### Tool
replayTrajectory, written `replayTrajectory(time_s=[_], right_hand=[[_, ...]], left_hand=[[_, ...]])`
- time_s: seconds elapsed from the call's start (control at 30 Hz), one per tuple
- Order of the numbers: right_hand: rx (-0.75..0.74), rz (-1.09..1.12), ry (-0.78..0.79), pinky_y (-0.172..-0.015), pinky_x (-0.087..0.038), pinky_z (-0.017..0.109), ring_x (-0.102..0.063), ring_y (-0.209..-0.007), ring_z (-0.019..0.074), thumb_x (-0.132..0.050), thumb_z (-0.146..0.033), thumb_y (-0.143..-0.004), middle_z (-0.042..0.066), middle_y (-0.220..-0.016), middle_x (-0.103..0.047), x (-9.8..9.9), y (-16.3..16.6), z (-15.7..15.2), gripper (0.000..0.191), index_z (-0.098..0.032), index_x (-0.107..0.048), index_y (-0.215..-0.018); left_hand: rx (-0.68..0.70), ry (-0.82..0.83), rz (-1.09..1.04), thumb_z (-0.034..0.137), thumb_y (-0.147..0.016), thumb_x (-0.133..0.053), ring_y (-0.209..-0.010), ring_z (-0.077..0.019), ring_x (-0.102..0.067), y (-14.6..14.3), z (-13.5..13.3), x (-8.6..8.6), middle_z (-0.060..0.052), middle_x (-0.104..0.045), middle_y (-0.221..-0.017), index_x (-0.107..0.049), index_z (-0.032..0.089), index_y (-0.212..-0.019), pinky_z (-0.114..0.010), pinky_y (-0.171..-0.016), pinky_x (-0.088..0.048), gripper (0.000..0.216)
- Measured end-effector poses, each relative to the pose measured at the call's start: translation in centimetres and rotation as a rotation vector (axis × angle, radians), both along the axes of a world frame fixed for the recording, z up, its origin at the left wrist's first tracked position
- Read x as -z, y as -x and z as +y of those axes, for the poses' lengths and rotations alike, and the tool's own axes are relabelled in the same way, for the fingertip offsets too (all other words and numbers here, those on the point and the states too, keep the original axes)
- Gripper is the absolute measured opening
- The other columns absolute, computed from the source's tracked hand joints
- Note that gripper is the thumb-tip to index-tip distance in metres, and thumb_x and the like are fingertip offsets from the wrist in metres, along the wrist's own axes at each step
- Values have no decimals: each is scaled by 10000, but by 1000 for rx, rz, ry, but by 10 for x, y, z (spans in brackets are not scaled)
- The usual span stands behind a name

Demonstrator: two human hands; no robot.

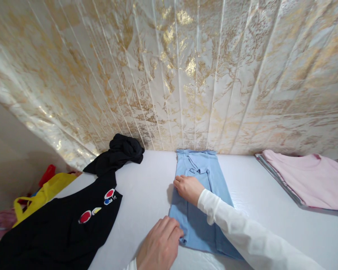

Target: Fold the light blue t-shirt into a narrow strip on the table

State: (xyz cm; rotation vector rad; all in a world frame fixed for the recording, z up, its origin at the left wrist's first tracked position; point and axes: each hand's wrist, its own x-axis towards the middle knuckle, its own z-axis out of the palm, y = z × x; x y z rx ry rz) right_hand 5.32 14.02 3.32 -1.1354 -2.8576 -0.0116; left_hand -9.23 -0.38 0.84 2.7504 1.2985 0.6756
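Observation:
A light blue shirt [202, 210] lies on the white surface, its sides folded inward into a long narrow shape with sleeve-like layers on top. At its left edge, about halfway up, my right hand [188, 188] pinches the cloth, the forearm crossing over the shirt's lower right part. My left hand [162, 242] is at the near left corner, fingers curled onto the fabric there. Its fingertips are partly hidden by the hand itself.
A black garment [59, 225] with a colourful print lies at left, below a bunched black cloth [121, 152]. Folded clothes with a pink shirt [312, 180] on top are at right. A yellow item [56, 184] sits beyond the left edge. A gold-patterned curtain [180, 75] hangs behind.

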Motion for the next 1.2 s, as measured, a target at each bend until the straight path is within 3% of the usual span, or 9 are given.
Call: replayTrajectory(time_s=[0.33, 0.47, 0.6, 0.73, 0.83, 0.93, 1.1, 1.2], right_hand=[[39, 65, 39, -671, -422, 256, -616, -863, 200, -489, -141, -873, 56, -916, -671, -12, -10, 13, 170, -194, -650, -857], [47, 97, 54, -743, -423, 256, -610, -951, 206, -481, -97, -858, 57, -997, -668, -13, -19, 24, 219, -185, -657, -953], [15, 113, 74, -876, -413, 290, -592, -1038, 211, -498, -127, -862, 67, -1164, -639, -2, -23, 30, 296, -197, -631, -1117], [15, 125, 78, -1032, -329, 386, -431, -1283, 241, -451, -168, -905, 105, -1421, -464, 14, -24, 40, 414, -167, -509, -1315], [57, 124, 80, -1059, -305, 431, -382, -1328, 256, -419, -146, -910, 134, -1448, -426, 17, -25, 48, 446, -143, -473, -1352], [50, 120, 90, -1071, -305, 394, -392, -1325, 235, -468, -159, -888, 117, -1459, -415, 15, -25, 43, 455, -169, -490, -1342], [45, 132, 109, -1103, -247, 420, -296, -1377, 244, -507, -283, -903, 142, -1492, -350, 23, -20, 20, 500, -141, -443, -1378], [105, 143, 120, -1106, -222, 446, -267, -1389, 259, -482, -348, -925, 169, -1502, -318, 28, -14, 26, 534, -122, -403, -1403]], left_hand=[[16, -2, 43, 22, -824, -390, -724, -205, -524, 1, -1, 2, -37, -569, -806, -521, 186, -831, -329, -657, -453, 210], [25, -15, 32, 28, -822, -384, -724, -201, -522, 2, -2, 1, -39, -574, -806, -524, 186, -836, -319, -654, -445, 211], [34, 2, 18, 39, -813, -394, -725, -199, -520, 3, -3, 1, -45, -573, -804, -519, 186, -831, -306, -648, -434, 194], [46, 18, 34, 31, -793, -410, -713, -192, -519, 2, -3, 3, -38, -574, -791, -515, 189, -822, -298, -651, -426, 191], [38, 25, 28, 36, -794, -428, -711, -187, -523, 3, -3, 3, -32, -576, -786, -510, 192, -809, -286, -643, -420, 177], [71, 28, -16, 111, -881, -421, -713, -185, -531, 4, -2, -2, -32, -585, -785, -519, 191, -814, -287, -661, -438, 144], [81, 78, -84, 147, -979, -265, -753, -183, -547, 5, -1, -14, -70, -594, -843, -554, 177, -877, -275, -675, -456, 308], [91, 126, -93, 151, -991, -269, -725, -169, -550, 5, 1, -16, -60, -588, -809, -560, 176, -855, -241, -630, -450, 323]])
